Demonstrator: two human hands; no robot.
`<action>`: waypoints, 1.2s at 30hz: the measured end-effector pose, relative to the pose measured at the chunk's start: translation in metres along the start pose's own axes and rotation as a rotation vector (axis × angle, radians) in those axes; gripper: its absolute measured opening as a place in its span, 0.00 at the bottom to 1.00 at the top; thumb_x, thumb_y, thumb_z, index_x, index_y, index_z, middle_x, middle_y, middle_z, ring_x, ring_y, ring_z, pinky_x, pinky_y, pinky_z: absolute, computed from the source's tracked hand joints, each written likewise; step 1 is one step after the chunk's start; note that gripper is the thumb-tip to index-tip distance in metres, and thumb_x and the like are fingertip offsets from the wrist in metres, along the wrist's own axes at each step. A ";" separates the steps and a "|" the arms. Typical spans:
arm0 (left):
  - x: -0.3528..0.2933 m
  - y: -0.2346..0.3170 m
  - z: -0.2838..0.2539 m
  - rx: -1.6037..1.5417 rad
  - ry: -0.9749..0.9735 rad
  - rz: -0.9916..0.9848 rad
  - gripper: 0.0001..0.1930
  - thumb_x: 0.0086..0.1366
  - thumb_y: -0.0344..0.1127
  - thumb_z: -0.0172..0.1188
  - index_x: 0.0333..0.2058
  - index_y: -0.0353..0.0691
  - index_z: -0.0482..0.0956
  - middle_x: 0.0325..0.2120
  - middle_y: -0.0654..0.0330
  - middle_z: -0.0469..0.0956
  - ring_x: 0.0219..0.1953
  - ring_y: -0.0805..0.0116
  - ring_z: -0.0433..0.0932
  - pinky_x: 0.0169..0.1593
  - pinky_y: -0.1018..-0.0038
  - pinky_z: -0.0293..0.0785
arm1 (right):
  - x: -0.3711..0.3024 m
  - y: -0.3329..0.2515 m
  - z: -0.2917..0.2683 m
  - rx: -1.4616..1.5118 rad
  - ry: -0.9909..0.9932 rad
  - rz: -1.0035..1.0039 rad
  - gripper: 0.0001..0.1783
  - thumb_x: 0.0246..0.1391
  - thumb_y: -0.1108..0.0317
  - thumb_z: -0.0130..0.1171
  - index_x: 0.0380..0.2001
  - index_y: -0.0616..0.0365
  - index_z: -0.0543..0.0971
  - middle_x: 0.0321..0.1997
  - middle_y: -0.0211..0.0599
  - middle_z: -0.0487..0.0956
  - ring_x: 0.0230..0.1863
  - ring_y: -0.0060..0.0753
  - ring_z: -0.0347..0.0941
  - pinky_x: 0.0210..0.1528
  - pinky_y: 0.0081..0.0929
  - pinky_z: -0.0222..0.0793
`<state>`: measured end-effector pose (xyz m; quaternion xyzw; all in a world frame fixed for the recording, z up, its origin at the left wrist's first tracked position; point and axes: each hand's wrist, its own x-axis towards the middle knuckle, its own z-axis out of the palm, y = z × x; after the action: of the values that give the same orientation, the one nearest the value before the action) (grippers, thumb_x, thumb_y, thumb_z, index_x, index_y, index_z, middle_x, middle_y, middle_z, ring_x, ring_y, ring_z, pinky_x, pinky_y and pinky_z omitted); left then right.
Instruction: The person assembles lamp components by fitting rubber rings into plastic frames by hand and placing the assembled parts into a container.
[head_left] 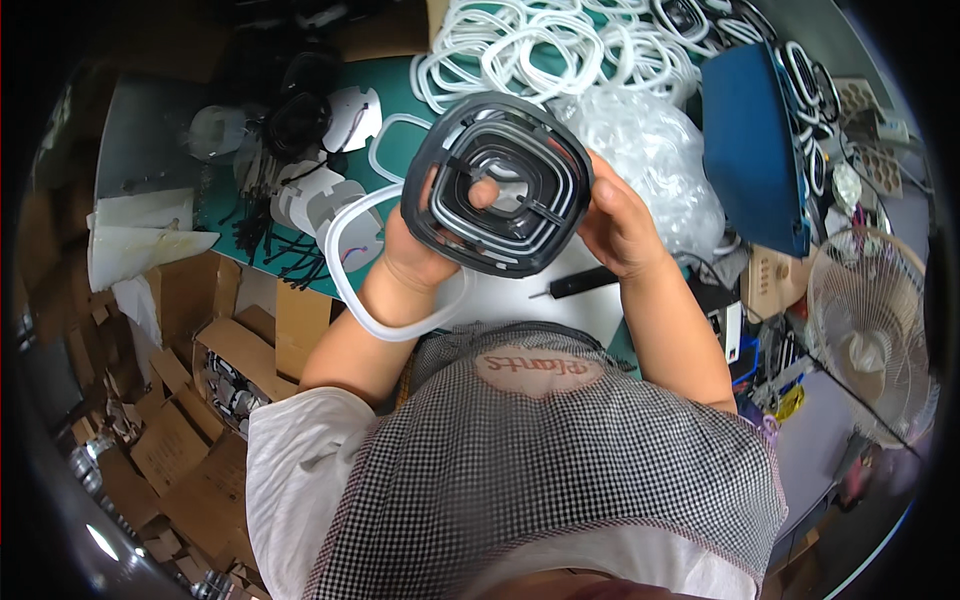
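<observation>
Between my hands, above the table, is a black rounded-square plastic housing (432, 215) with nested frames and slots. My left hand (408, 255) grips its left side from below, and a fingertip shows through the middle opening. The right edge is held by my right hand (622, 225), thumb up and fingers curled behind it. Around my left wrist hangs a white rounded ring (345, 275). Beneath the housing, a black-handled screwdriver (585, 283) with a thin tip lies on a white sheet (590, 315), close to my right forearm.
White rings (540, 50) are heaped at the back beside a clear plastic bag (650, 150). A blue bin (750, 150) stands right, with a fan (865, 330) farther out. Grey-white flat pieces (320, 205) and black cables (255, 240) lie left. Cardboard boxes (190, 450) crowd the lower left.
</observation>
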<state>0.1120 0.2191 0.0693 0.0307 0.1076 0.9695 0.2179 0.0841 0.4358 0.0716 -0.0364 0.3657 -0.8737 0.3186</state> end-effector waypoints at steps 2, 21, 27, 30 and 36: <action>-0.011 -0.026 0.022 0.097 0.356 0.006 0.24 0.70 0.48 0.44 0.52 0.31 0.67 0.32 0.56 0.76 0.22 0.71 0.76 0.25 0.77 0.77 | -0.012 0.001 0.000 0.056 -0.003 0.026 0.33 0.58 0.59 0.54 0.62 0.67 0.60 0.58 0.46 0.70 0.59 0.36 0.67 0.60 0.31 0.64; -0.029 -0.058 0.059 1.824 0.179 -0.393 0.18 0.59 0.39 0.60 0.45 0.36 0.75 0.33 0.49 0.79 0.39 0.52 0.79 0.43 0.64 0.73 | -0.100 -0.023 -0.001 -1.169 0.415 -0.464 0.47 0.43 0.66 0.67 0.66 0.59 0.57 0.68 0.47 0.59 0.67 0.45 0.57 0.67 0.39 0.53; -0.027 -0.080 0.076 1.996 -0.018 -0.665 0.20 0.57 0.35 0.63 0.48 0.36 0.74 0.35 0.48 0.78 0.35 0.56 0.77 0.43 0.68 0.73 | -0.083 -0.042 0.030 -1.615 -0.281 0.265 0.30 0.41 0.66 0.66 0.52 0.53 0.76 0.44 0.45 0.80 0.46 0.45 0.76 0.52 0.35 0.70; -0.034 -0.069 0.067 1.933 0.017 -0.246 0.29 0.54 0.39 0.66 0.54 0.42 0.70 0.45 0.52 0.71 0.50 0.60 0.71 0.48 0.69 0.71 | -0.091 -0.028 -0.009 -1.253 -0.016 0.052 0.24 0.45 0.70 0.66 0.50 0.53 0.78 0.39 0.41 0.82 0.38 0.31 0.78 0.44 0.26 0.73; -0.039 -0.067 0.064 1.325 0.351 0.104 0.20 0.64 0.40 0.58 0.49 0.32 0.69 0.44 0.54 0.73 0.45 0.69 0.72 0.46 0.73 0.70 | -0.110 -0.013 -0.022 -0.419 0.384 0.022 0.22 0.54 0.72 0.60 0.53 0.63 0.73 0.42 0.38 0.79 0.39 0.23 0.76 0.44 0.20 0.74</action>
<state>0.1824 0.2740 0.1162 0.0050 0.7100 0.6990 0.0854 0.1586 0.5202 0.0828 0.0686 0.5925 -0.7665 0.2383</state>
